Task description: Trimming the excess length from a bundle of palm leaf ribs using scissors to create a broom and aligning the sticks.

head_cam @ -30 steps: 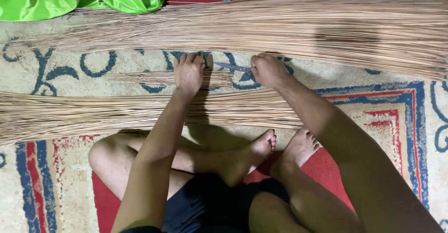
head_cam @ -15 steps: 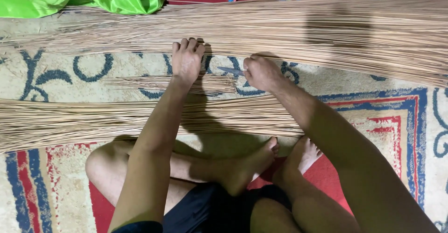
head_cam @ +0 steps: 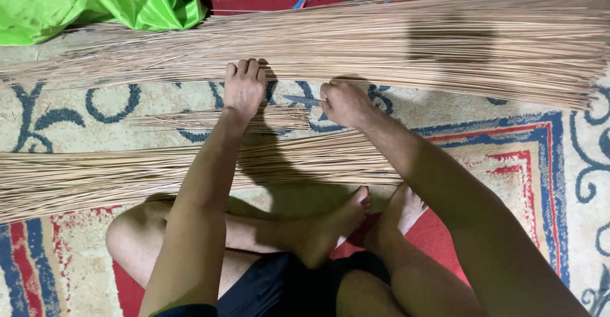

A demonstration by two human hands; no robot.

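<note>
A seated person works among thin tan broom sticks on a patterned rug.

The left hand lies palm down with fingers spread flat, pressing on a small loose bunch of thin tan sticks that runs out leftward from under its palm. The right hand is curled closed around a small grey-bladed knife, whose blade points left toward the left hand's fingers. Just beyond both sets of fingertips lies a large long heap of tan sticks; behind the wrists, nearer the crossed legs, lies a second long bundle of tan sticks. A crumpled bright green cloth sits well beyond the left fingers, on the cream, blue and red patterned rug.
</note>
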